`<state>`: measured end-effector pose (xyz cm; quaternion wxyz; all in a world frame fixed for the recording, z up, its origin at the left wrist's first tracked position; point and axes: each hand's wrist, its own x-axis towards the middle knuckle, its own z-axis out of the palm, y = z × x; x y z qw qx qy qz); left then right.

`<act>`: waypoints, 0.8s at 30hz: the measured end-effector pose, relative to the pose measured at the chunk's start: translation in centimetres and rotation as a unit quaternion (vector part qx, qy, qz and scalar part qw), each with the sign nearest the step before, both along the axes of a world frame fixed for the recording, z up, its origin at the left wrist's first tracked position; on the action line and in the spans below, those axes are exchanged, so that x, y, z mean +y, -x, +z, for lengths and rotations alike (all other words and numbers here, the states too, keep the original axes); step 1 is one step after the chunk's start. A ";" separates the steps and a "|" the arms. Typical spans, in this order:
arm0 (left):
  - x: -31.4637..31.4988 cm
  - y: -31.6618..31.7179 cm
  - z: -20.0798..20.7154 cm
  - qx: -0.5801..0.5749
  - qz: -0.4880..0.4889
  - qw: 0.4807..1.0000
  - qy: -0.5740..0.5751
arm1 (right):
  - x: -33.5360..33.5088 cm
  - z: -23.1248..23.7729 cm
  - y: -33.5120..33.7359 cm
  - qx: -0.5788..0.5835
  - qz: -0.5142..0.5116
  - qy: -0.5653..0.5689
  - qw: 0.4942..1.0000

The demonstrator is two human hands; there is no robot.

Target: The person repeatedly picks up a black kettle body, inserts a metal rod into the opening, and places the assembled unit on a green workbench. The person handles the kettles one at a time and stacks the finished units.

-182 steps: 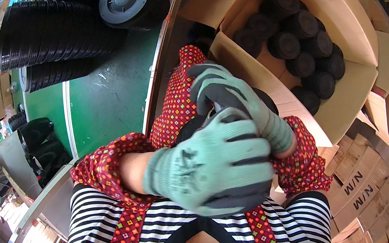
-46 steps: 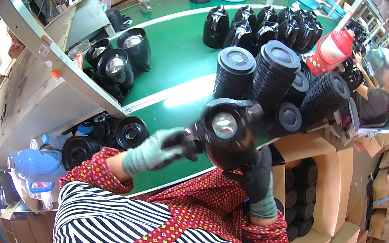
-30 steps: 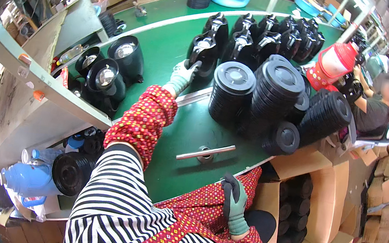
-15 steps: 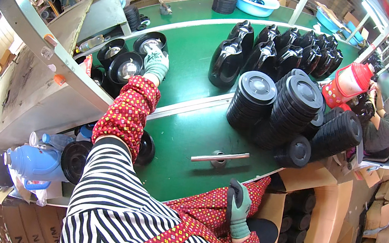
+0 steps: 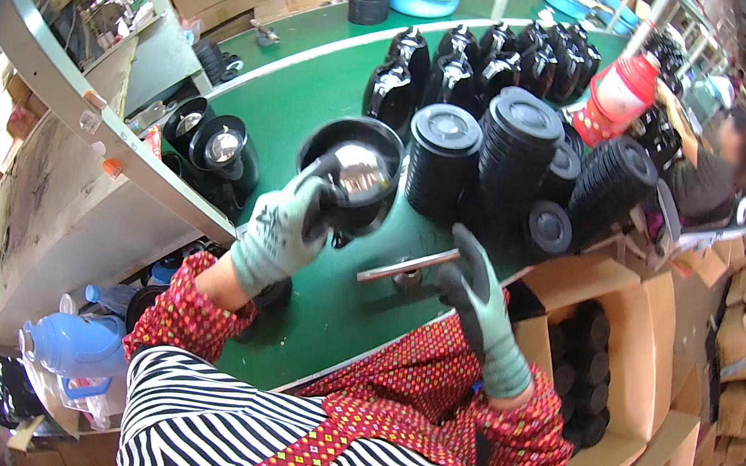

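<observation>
My left hand (image 5: 282, 231), in a green and dark knitted work glove, grips the rim of a black jug (image 5: 314, 136) above the green table. The jug's round mouth faces up, showing a shiny silver inside. My gloved right hand (image 5: 485, 310) is raised with its fingers apart and holds nothing. Just left of its fingertips, a metal T-bar (image 5: 407, 268) is fixed on the tabletop. Beyond it stand stacks of round black lids (image 5: 442, 161). More open black jugs (image 5: 226, 158) are grouped at the table's left end.
Rows of black handled jugs (image 5: 392, 91) stand behind the lids, beside a red and white thermos (image 5: 621, 92). An open carton (image 5: 649, 356) with black round pieces is at my right. A blue thermos (image 5: 76, 345) sits at lower left. A co-worker (image 5: 709, 177) is at far right.
My left hand has brought one jug from the left group to the middle of the table. My right hand has risen from my lap toward the T-bar, its fingers spreading. The view has shifted.
</observation>
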<state>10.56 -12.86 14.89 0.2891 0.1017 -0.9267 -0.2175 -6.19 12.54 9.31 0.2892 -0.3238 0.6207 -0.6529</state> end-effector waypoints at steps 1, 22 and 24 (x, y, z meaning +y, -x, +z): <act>1.6 -0.8 0.8 -0.034 -0.039 0.998 -0.020 | -0.5 1.7 0.0 -0.076 0.014 0.016 0.997; 13.6 5.8 -11.3 -0.147 -0.404 0.706 -0.563 | 18.9 0.4 -2.3 -0.315 -0.112 0.087 0.938; 14.1 6.0 -12.7 -0.170 -0.393 0.553 -0.715 | 18.3 0.6 -1.3 -0.321 -0.061 0.069 0.942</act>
